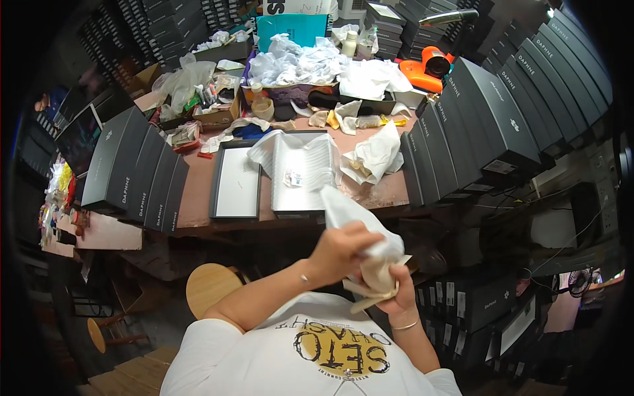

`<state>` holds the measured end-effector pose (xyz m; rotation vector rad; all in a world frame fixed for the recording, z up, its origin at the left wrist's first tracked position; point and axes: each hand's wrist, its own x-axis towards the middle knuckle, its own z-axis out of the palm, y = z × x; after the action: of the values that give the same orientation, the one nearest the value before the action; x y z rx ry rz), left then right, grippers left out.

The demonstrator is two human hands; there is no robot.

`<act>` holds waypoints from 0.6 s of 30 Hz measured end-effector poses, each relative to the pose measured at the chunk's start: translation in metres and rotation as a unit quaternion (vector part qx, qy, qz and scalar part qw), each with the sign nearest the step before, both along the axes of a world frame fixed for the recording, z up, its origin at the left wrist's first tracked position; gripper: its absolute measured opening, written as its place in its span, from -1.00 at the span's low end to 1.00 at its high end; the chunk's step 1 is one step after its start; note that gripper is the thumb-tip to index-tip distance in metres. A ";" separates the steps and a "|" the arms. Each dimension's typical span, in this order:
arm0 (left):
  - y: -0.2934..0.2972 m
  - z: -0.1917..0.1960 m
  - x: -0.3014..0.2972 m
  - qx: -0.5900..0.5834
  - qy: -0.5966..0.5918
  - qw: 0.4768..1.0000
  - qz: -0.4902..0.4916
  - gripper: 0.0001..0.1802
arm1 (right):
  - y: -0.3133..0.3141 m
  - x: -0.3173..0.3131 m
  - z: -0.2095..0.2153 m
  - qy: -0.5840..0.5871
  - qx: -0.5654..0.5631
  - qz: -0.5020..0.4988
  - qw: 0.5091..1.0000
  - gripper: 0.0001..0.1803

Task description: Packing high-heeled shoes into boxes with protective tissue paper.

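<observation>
My left hand is closed on a sheet of white tissue paper, pressed against a beige shoe. From below, my right hand grips the shoe, its fingers wrapped round it. The paper and my fingers cover part of the shoe. Just beyond my hands, on the table edge, an open shoe box is lined with striped white paper and has a small white packet inside. Its dark-rimmed lid lies to the left. Right of the box sits a crumpled white paper bundle with something beige in it.
Stacked dark shoe boxes stand at the left and, in taller rows, at the right. Crumpled paper fills a container at the back, beside an orange tape dispenser. A round wooden stool is below the table edge.
</observation>
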<state>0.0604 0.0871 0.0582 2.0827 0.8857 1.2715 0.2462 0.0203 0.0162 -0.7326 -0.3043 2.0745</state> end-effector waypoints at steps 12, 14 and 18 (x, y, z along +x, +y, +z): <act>-0.061 -0.039 0.054 0.075 0.009 0.996 -0.057 -0.58 | 0.012 0.003 -0.056 0.084 0.079 -0.135 0.984 -0.41; -0.059 -0.044 0.045 0.038 0.041 0.996 -0.073 -0.59 | 0.016 -0.012 -0.058 0.051 0.082 -0.148 0.984 -0.41; -0.046 -0.029 0.004 -0.108 0.171 0.953 -0.226 -0.55 | 0.056 -0.018 -0.050 -0.071 0.109 -0.140 0.981 -0.41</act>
<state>0.0646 0.0411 0.0295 2.1908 0.5981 0.5605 0.2283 0.0764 -0.0343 -0.7450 -0.4732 1.6957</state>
